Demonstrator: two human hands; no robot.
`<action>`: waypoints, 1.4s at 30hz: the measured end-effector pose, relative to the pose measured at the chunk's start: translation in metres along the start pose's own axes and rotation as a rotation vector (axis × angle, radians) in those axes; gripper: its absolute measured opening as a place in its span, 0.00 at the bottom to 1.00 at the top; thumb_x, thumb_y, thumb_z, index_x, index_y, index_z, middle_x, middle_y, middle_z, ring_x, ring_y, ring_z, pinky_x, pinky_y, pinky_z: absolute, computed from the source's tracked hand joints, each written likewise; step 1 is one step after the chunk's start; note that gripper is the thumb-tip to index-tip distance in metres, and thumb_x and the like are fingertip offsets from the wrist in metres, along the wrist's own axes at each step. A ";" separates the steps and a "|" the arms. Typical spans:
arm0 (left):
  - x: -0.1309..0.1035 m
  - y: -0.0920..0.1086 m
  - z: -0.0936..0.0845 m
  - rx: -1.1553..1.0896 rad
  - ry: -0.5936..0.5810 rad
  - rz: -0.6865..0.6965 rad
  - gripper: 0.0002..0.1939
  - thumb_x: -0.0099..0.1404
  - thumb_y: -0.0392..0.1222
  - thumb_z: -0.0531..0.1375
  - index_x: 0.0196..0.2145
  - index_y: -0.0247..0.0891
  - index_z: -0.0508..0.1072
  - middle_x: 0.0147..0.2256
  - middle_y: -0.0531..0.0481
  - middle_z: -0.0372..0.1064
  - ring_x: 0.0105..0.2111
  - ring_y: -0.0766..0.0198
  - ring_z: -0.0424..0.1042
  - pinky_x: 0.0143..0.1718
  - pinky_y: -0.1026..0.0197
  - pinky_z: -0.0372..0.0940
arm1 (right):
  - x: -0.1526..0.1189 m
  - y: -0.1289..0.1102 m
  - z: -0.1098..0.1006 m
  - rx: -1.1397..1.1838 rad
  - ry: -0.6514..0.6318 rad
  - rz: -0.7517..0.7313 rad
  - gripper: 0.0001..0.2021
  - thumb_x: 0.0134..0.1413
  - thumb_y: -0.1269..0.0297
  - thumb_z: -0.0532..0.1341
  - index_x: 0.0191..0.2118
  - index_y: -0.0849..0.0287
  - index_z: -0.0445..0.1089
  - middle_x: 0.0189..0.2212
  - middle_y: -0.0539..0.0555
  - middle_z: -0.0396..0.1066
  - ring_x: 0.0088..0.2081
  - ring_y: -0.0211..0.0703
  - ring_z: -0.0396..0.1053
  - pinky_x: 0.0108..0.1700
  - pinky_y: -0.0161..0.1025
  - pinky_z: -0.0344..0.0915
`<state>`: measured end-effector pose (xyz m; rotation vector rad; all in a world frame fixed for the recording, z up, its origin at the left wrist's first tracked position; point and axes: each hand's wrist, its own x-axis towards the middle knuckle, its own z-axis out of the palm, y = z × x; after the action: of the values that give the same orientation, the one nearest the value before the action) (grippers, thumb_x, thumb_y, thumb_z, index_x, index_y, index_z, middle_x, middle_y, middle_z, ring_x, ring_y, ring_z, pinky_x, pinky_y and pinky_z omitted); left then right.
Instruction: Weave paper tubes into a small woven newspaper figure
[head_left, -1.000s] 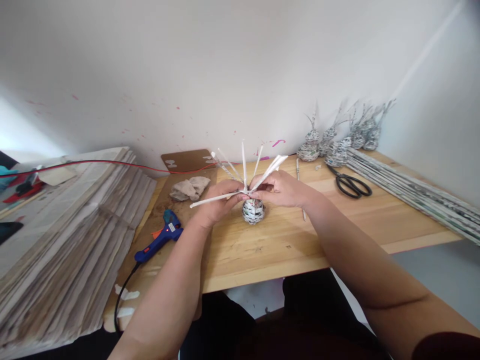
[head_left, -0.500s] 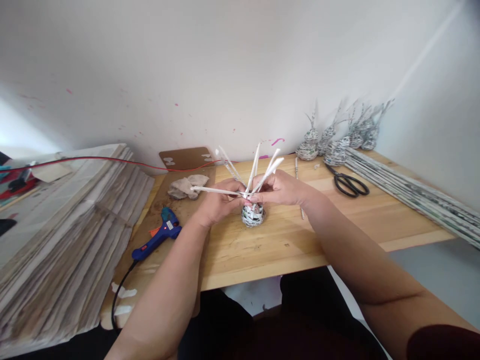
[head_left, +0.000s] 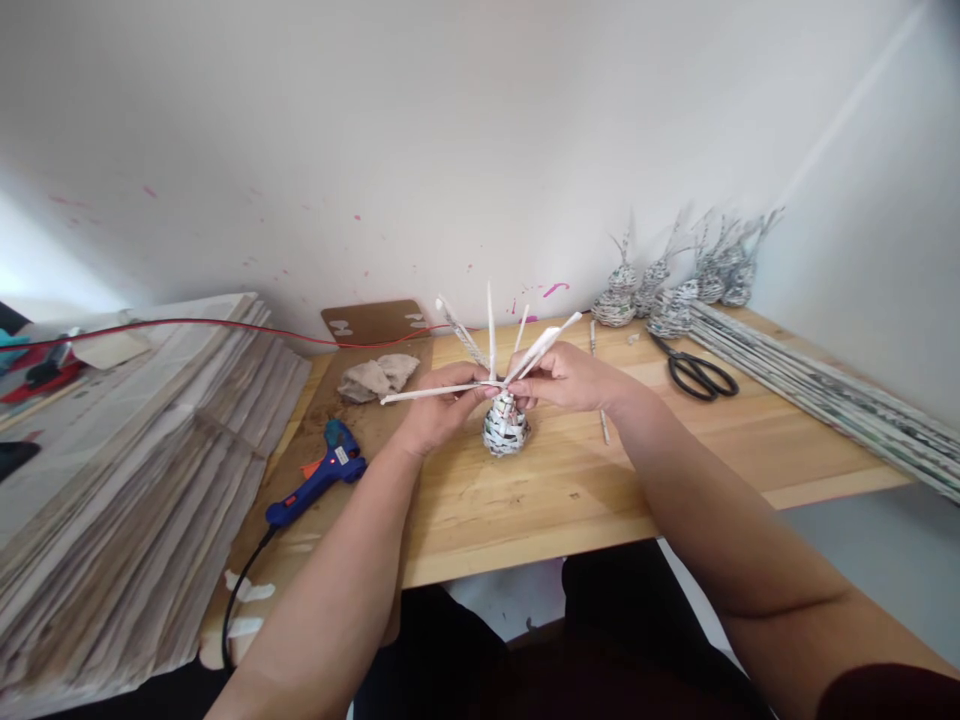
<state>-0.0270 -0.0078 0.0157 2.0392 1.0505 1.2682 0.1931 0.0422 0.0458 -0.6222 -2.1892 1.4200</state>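
Observation:
A small gourd-shaped piece woven from rolled newspaper stands upright on the wooden table. Several white paper strips fan out from its narrow top. My left hand is closed on the left side of that top, with one strip lying leftward across it. On the right side, my right hand pinches the top near the base of the strips that lean right. The fingertips of both hands nearly meet at the neck of the piece.
A blue glue gun and a crumpled cloth lie left, beside stacked newspapers. Black scissors, long paper tubes and several woven pieces are at right. One short tube lies behind my right wrist.
The strips have spread wider apart, and the left one now tilts lower. My right fingers have shifted slightly, showing more of the woven neck.

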 end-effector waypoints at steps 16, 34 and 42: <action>0.001 0.009 -0.005 -0.131 -0.037 -0.155 0.13 0.61 0.50 0.66 0.30 0.35 0.76 0.27 0.50 0.73 0.27 0.67 0.68 0.30 0.65 0.61 | 0.000 -0.008 0.007 0.008 0.041 0.021 0.08 0.52 0.60 0.68 0.34 0.60 0.77 0.29 0.51 0.77 0.30 0.38 0.74 0.36 0.37 0.72; 0.001 0.008 -0.015 0.030 -0.169 -0.006 0.14 0.68 0.51 0.61 0.32 0.38 0.78 0.35 0.47 0.74 0.38 0.59 0.72 0.42 0.59 0.65 | -0.002 -0.008 0.008 -0.195 0.024 -0.048 0.10 0.54 0.59 0.68 0.37 0.61 0.76 0.31 0.52 0.77 0.32 0.38 0.72 0.36 0.36 0.67; 0.004 0.000 -0.014 -0.006 0.098 -0.101 0.15 0.59 0.53 0.68 0.37 0.39 0.79 0.42 0.44 0.77 0.46 0.56 0.74 0.51 0.55 0.65 | 0.002 0.002 0.011 0.018 0.094 -0.016 0.10 0.54 0.61 0.66 0.40 0.61 0.75 0.35 0.55 0.80 0.36 0.41 0.77 0.42 0.40 0.73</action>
<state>-0.0382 -0.0041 0.0238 1.9103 1.1773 1.3285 0.1850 0.0365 0.0399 -0.6504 -2.1021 1.3732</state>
